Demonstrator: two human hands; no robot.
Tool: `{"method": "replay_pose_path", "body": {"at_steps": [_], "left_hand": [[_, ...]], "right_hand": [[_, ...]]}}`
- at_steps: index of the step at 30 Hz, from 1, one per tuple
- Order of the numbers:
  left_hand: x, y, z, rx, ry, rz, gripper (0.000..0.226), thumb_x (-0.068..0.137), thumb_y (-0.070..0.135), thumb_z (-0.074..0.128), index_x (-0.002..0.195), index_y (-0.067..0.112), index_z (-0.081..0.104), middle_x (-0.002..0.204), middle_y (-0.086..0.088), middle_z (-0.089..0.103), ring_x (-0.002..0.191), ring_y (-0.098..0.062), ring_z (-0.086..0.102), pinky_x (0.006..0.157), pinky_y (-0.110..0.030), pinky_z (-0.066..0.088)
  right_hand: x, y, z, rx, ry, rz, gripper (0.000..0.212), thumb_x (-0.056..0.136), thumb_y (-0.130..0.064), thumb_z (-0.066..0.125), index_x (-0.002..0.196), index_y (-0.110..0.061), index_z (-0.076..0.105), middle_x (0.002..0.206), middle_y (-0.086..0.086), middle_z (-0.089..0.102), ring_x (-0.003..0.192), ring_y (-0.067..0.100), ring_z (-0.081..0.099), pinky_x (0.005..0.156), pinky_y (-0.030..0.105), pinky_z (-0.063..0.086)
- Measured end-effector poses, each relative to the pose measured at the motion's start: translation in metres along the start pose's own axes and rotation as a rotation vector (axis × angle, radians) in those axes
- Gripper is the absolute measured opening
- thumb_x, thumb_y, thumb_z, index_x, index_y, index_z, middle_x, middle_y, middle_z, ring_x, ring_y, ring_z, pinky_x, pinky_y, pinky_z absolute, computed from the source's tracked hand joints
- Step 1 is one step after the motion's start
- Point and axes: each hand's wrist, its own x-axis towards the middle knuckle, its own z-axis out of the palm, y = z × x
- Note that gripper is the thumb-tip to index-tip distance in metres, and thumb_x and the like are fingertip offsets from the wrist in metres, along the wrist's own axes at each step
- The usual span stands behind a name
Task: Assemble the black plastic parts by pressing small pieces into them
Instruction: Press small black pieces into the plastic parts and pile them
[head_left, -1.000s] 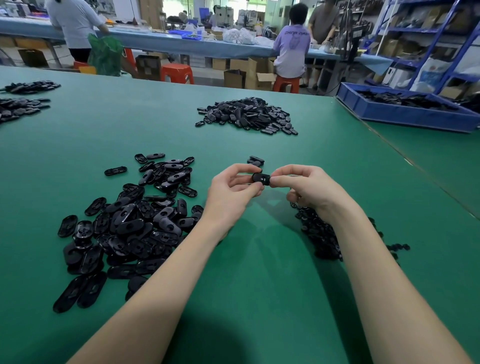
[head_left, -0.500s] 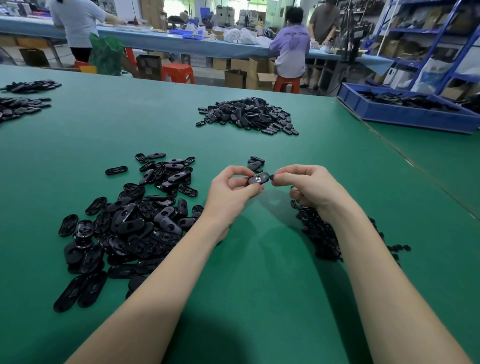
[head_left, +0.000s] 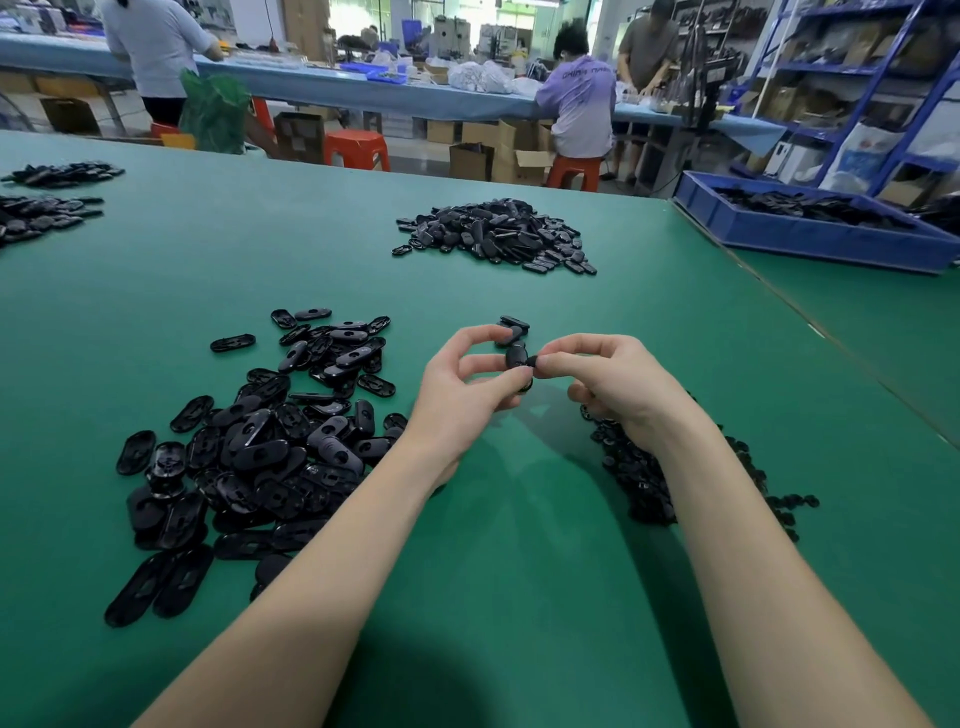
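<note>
A blue plastic bin (head_left: 810, 236) holds black parts. Above the green surface (head_left: 519, 571), the left hand (head_left: 462, 387) grips an oval black plastic part (head_left: 516, 357); the right hand (head_left: 618, 387) pinches, seemingly, a small piece against it.

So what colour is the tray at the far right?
Blue tray, best seen in the head view.

Both hands (head_left: 545, 384) raised, fingers curled, pinching.

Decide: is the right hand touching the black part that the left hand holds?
Touching: the head view shows the right hand pressing against the black part.
</note>
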Motion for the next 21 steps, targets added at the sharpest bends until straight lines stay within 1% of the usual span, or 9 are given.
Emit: {"method": "replay_pose_path", "body": {"at_steps": [2, 4, 7, 9, 11, 16, 21], "left_hand": [[0.0013, -0.0008, 0.0001, -0.006, 0.044, 0.015, 0.030, 0.085, 0.001, 0.074, 0.109, 0.020, 0.072, 0.093, -0.003, 0.077, 0.075, -0.017, 0.074, 0.078, -0.026, 0.060], [0.0026, -0.0005, 0.0001, -0.056, 0.060, -0.009, 0.024, 0.090, -0.001, 0.067, 0.108, 0.015, 0.072, 0.093, -0.006, 0.078, 0.082, -0.020, 0.076, 0.081, -0.024, 0.059], [0.0030, 0.0000, 0.0004, -0.108, 0.069, -0.025, 0.019, 0.095, -0.001, 0.059, 0.103, 0.012, 0.070, 0.088, -0.008, 0.078, 0.084, -0.019, 0.076, 0.076, -0.020, 0.058], [0.0024, 0.0006, 0.0003, -0.084, 0.066, -0.015, 0.015, 0.095, 0.001, 0.061, 0.100, 0.014, 0.068, 0.085, -0.007, 0.078, 0.083, -0.019, 0.076, 0.074, -0.022, 0.058], [0.0018, 0.0015, 0.0002, -0.072, 0.055, -0.005, 0.011, 0.094, 0.004, 0.065, 0.099, 0.013, 0.065, 0.085, -0.009, 0.078, 0.084, -0.020, 0.076, 0.073, -0.023, 0.058], [0.0011, 0.0013, 0.0019, -0.107, 0.022, 0.012, 0.012, 0.091, 0.001, 0.069, 0.095, 0.009, 0.061, 0.085, -0.012, 0.078, 0.082, -0.021, 0.076, 0.072, -0.021, 0.057], [0.0016, -0.0016, 0.0019, -0.105, 0.000, 0.022, 0.012, 0.090, -0.001, 0.070, 0.092, 0.008, 0.062, 0.090, -0.016, 0.077, 0.087, -0.023, 0.076, 0.075, -0.023, 0.058]], "right_hand": [[-0.0001, -0.0019, 0.0000, 0.005, -0.008, -0.013, 0.010, 0.081, -0.024, 0.082, 0.074, -0.030, 0.079, 0.074, -0.013, 0.069, 0.049, 0.005, 0.046, 0.043, 0.017, 0.030], [-0.0005, -0.0033, 0.0003, 0.012, -0.021, -0.024, 0.011, 0.082, -0.024, 0.082, 0.074, -0.031, 0.078, 0.074, -0.014, 0.068, 0.050, 0.005, 0.047, 0.043, 0.017, 0.030], [-0.0010, -0.0033, 0.0027, 0.001, -0.020, 0.004, 0.009, 0.080, -0.025, 0.082, 0.074, -0.030, 0.078, 0.077, -0.005, 0.067, 0.056, 0.009, 0.046, 0.047, 0.020, 0.030], [-0.0009, -0.0023, 0.0055, 0.005, 0.010, 0.032, 0.008, 0.079, -0.025, 0.082, 0.073, -0.029, 0.078, 0.078, 0.000, 0.066, 0.063, 0.014, 0.044, 0.048, 0.022, 0.028], [0.0001, -0.0008, 0.0072, 0.018, 0.052, 0.050, 0.009, 0.079, -0.024, 0.082, 0.071, -0.028, 0.078, 0.076, 0.000, 0.065, 0.065, 0.016, 0.043, 0.048, 0.022, 0.028], [0.0023, 0.0017, 0.0067, 0.035, 0.122, 0.042, 0.010, 0.080, -0.024, 0.081, 0.071, -0.026, 0.077, 0.065, -0.010, 0.064, 0.047, 0.003, 0.044, 0.040, 0.016, 0.028], [0.0033, 0.0026, 0.0057, 0.048, 0.088, 0.035, 0.005, 0.081, -0.024, 0.081, 0.077, -0.024, 0.079, 0.069, -0.010, 0.069, 0.040, 0.000, 0.039, 0.040, 0.016, 0.027]]}}
